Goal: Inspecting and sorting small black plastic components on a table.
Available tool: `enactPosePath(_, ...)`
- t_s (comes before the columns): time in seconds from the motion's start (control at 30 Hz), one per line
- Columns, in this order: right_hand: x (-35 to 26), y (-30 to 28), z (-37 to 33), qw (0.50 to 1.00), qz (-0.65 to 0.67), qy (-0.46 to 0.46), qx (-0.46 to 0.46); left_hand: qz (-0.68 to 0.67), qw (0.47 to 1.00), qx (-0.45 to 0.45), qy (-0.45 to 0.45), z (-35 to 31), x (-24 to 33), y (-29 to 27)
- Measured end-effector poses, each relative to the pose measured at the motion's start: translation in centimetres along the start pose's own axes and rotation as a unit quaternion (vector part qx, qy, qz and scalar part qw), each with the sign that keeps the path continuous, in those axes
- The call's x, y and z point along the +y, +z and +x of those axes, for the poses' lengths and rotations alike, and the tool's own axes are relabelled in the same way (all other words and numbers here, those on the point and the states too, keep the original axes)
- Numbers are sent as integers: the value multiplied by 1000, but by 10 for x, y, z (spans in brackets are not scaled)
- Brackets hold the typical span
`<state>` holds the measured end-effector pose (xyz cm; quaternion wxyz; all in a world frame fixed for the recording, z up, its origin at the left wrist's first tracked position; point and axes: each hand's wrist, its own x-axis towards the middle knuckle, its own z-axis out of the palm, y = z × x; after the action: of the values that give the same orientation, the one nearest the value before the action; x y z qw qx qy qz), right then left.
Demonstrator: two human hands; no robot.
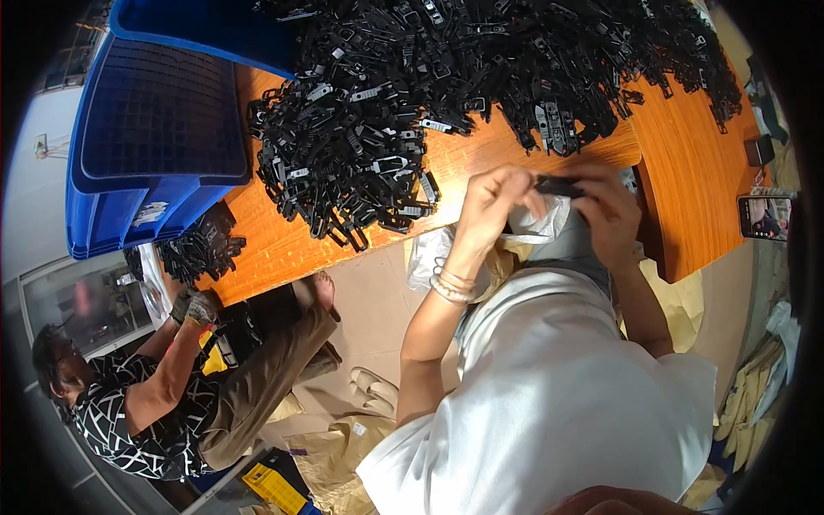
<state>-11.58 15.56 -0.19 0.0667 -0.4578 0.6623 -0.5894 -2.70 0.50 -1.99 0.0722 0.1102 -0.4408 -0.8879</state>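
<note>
In front of my body, over the table's near edge, my right hand (608, 210) grips a small dark black plastic part (558, 185) between its fingers. Close to the part's left end is my left hand (499, 199), its fingers curled in a pinch and slightly blurred; whatever lies between them is hidden. Below both hands, over my lap, hangs a translucent white plastic bag (545, 226). A large heap of black plastic parts (343, 154), some with grey pieces, spreads across the orange wooden table (468, 153) beyond my hands.
Blue plastic crates (159, 112) stand at the table's left. A co-worker (146, 403) wearing gloves sits at the lower left beside a smaller pile of black parts (206, 245). A phone (766, 216) is at the right edge. Brown bags (343, 463) and sandals (374, 390) lie on the floor.
</note>
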Motion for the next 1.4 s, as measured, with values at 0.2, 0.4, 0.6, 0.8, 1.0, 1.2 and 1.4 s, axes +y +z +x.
enactPosePath(0.2,12,-9,-15,944,130,250,173,516,811,185,202,35,-5,4)
enactPosePath(0.4,11,-4,-20,926,166,292,171,708,633,186,252,44,-11,6)
enactPosePath(0.6,14,10,-9,957,95,196,192,631,663,297,271,20,-8,-5)
enactPosePath(0.8,5,18,1,945,180,258,93,138,946,275,99,-7,11,13)
enactPosePath(1.0,-4,20,7,951,109,283,63,129,974,180,-58,-17,17,10)
enactPosePath(1.2,-3,23,2,953,131,274,26,172,971,156,-46,-19,14,20)
enactPosePath(1.4,-7,32,-1,942,192,269,58,129,985,116,2,-25,14,18)
